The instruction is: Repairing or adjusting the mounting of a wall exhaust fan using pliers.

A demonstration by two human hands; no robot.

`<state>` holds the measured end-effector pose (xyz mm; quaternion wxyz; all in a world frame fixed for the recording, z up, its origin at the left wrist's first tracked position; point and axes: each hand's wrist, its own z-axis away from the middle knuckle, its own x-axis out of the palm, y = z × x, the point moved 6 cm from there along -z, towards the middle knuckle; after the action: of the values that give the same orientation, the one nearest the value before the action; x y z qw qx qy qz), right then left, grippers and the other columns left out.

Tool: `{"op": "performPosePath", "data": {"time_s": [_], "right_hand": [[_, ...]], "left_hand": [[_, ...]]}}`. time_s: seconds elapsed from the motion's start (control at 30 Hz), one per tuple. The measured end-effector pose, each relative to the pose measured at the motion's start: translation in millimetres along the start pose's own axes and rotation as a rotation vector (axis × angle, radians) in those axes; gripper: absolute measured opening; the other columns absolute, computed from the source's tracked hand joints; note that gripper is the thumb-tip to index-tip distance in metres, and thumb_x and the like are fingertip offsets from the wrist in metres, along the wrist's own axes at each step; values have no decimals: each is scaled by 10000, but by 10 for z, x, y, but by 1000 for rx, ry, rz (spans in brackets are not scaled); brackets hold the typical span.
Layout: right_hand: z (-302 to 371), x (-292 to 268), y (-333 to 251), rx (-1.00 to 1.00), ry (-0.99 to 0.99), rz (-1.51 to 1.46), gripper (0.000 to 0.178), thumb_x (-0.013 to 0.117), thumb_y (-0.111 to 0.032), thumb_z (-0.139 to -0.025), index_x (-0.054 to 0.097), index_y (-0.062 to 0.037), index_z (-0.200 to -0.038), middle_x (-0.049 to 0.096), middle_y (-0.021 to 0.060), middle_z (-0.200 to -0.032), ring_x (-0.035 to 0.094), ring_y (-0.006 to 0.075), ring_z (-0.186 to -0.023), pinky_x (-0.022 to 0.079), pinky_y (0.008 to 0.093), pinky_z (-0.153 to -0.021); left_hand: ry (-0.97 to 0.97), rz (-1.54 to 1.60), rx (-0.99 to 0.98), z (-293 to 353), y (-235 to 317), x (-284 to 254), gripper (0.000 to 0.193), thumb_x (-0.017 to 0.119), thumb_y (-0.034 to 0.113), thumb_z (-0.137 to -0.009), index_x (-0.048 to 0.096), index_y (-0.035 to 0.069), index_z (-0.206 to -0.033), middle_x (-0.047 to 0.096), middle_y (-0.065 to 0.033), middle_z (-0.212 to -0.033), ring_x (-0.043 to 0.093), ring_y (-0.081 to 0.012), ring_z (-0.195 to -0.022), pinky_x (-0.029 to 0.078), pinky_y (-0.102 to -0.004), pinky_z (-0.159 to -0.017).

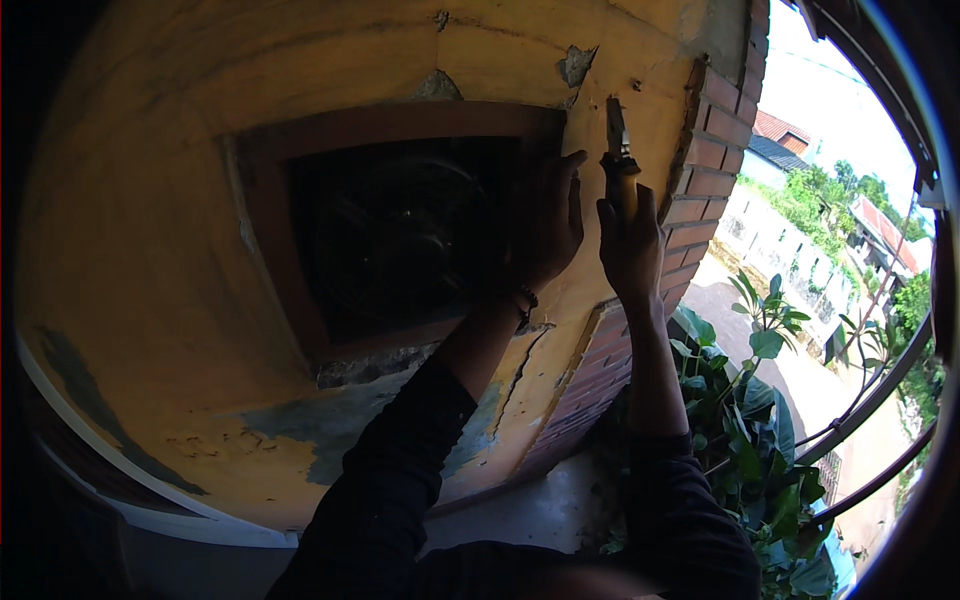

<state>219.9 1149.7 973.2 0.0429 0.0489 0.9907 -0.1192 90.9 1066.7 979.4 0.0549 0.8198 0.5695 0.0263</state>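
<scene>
My right hand [632,250] is wrapped round the yellow-and-black handles of a pair of pliers [619,135]. The metal jaws point up and lie at the yellow wall [520,70]; whether anything sits between them is too small to tell. Just to the left, my left hand [553,225] is by the right side of a brown window frame [400,122], its visible fingers stretched upward and holding nothing. Part of that hand is lost in shadow. Inside the frame, a dark round fan-like shape [405,215] shows dimly.
Paint is peeling round a bare patch [576,66] above the frame, and a crack [520,375] runs below it. Brick trim [715,150] edges the wall on the right. Leafy plants [750,420] stand low at the right, beside a curved dark rail [870,405].
</scene>
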Motion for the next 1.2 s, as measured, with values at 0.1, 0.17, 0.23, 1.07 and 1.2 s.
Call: {"op": "performPosePath", "data": {"time_s": [0.1,0.17,0.23,1.07,1.2], "right_hand": [[-36,173,111,91,-236,135,428,725,-197,-937,467,-45,-1244,695,218,-832,717,411,-737,551,450,-584],[3,63,23,161,-133,-52,400,714,-183,-941,461,-43,-1218,696,234,-843,708,447,-771,547,474,-593],[-18,-5,-100,294,-92,-156,377,712,-184,-939,471,-36,-1187,694,250,-853,691,479,-796,544,493,-603],[-198,-68,-140,257,-223,-167,373,686,-224,-953,452,-26,-1166,675,275,-787,674,499,-811,534,546,-627],[-231,106,-28,137,-303,193,318,694,-207,-942,508,-17,-1116,682,252,-778,686,466,-756,544,507,-620]], "left_hand": [[9,-56,99,-7,2,-10,386,549,48,-977,532,61,-1362,615,-141,-1181,594,-311,-1093,470,-448,-939],[-64,-175,43,78,-33,-53,399,538,71,-977,527,76,-1376,619,-117,-1195,590,-289,-1096,459,-442,-928],[-89,-228,22,76,5,-72,411,533,65,-972,530,96,-1382,619,-103,-1183,588,-286,-1089,446,-442,-928],[-117,-275,-35,69,-48,27,479,503,17,-941,516,132,-1406,617,-96,-1251,576,-293,-1112,414,-436,-949],[-93,-285,-28,88,-35,86,479,504,20,-941,517,131,-1407,617,-94,-1254,576,-293,-1111,416,-436,-950]]}}
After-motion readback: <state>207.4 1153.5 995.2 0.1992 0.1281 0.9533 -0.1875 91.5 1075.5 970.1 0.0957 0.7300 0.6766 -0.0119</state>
